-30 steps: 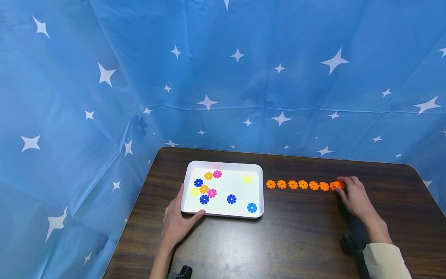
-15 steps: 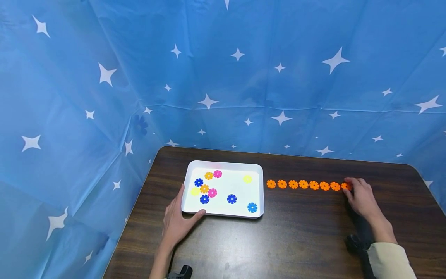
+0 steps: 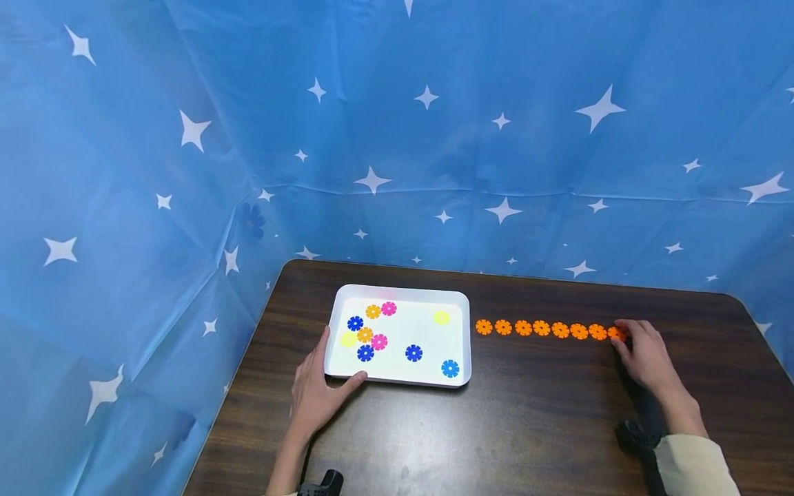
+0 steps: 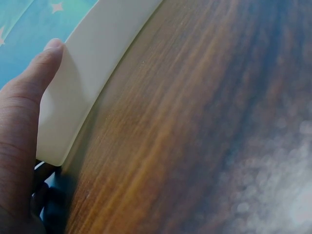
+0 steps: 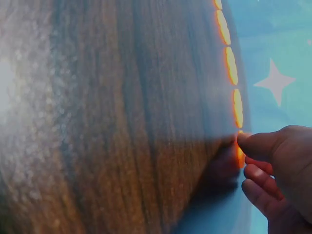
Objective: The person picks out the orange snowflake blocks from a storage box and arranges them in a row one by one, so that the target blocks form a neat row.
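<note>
My left hand (image 3: 318, 396) holds the near left corner of a white tray (image 3: 409, 379), thumb on the front wall and fingers along the left side. In the left wrist view the thumb (image 4: 41, 70) lies against the tray wall (image 4: 92, 63). Inside the tray lie several notched plastic discs: dark blue (image 3: 413, 353), light blue (image 3: 450, 368), pink (image 3: 389, 308), yellow (image 3: 442, 317) and light orange (image 3: 373, 312). My right hand (image 3: 648, 357) pinches an orange notched disc (image 3: 617, 333) at the right end of a row; the hand covers part of it.
Several orange discs (image 3: 542, 328) run in a nearly straight row from the tray's right side, flat on the dark wooden table (image 3: 527, 427). A blue star-patterned cloth (image 3: 471, 151) hangs behind the table and on its left.
My right hand has moved a little to the right along the row, and its orange disc now lies beyond the previous one. The left hand and tray have stayed put.
</note>
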A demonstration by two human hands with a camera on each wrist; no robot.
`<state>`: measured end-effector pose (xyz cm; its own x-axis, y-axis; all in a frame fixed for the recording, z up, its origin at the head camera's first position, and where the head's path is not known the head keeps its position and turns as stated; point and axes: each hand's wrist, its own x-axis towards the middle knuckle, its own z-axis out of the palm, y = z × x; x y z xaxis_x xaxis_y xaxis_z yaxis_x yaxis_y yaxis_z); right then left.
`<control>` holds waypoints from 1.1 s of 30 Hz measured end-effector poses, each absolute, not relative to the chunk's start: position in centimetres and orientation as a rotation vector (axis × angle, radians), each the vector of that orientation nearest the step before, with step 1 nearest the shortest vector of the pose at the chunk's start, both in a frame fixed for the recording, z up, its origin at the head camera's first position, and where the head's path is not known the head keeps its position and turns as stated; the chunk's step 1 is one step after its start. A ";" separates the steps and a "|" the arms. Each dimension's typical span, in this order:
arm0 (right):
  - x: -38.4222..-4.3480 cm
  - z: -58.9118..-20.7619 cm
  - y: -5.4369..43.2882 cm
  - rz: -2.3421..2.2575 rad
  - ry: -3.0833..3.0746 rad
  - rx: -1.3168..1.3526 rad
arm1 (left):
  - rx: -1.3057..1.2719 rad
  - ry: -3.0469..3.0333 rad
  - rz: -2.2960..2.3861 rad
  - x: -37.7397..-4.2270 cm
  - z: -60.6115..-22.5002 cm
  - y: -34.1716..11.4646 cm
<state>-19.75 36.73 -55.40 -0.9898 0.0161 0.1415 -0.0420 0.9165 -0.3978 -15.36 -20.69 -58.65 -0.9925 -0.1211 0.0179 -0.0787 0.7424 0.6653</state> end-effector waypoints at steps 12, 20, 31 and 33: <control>-19.6 -54.1 35.1 0.653 -2.984 0.043 | 0.173 -2.875 -1.109 -15.3 -58.6 -20.7; -19.6 -53.2 32.8 0.677 -2.968 0.115 | 0.176 -2.882 -1.107 -15.4 -58.6 -20.6; -20.1 -51.9 30.0 0.708 -2.953 0.207 | 0.151 -2.867 -1.110 -15.4 -58.5 -20.6; -20.1 -51.7 29.5 0.716 -2.951 0.227 | 0.140 -2.859 -1.105 -15.4 -58.6 -20.6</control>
<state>-20.13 29.46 -51.70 -0.9842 -0.1214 0.1286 -0.1669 0.8786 -0.4474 -15.37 -20.64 -58.56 -0.9931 -0.1114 0.0352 -0.0589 0.7369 0.6734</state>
